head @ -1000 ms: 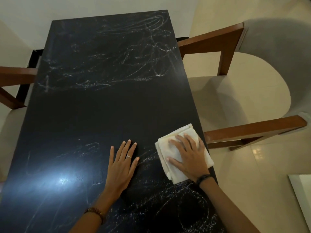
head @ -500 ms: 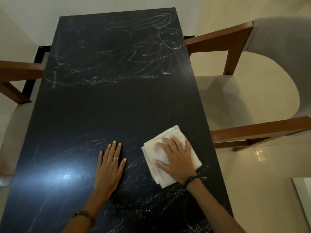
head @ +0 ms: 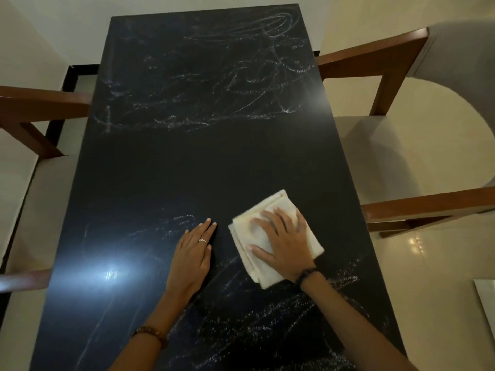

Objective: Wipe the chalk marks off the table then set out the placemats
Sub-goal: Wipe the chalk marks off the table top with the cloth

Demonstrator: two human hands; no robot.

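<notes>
A long black table (head: pixel 203 167) runs away from me, with white chalk scribbles (head: pixel 214 92) across its far half and more chalk marks (head: pixel 267 317) near its front right. A folded white cloth (head: pixel 257 234) lies on the near right part of the table. My right hand (head: pixel 284 245) presses flat on the cloth with its fingers spread. To the cloth's left, my left hand (head: pixel 192 255) rests flat on the bare tabletop, fingers straight and together. No placemats are in view.
A wooden armchair with a pale seat (head: pixel 401 162) stands close to the table's right side. Another wooden chair arm (head: pixel 40 103) shows at the left edge. A glare spot (head: pixel 109 274) shines on the near left tabletop. Pale tiled floor lies at right.
My right hand has slid the cloth leftward, away from the table's right edge. My left hand has also shifted left and its fingers have come together.
</notes>
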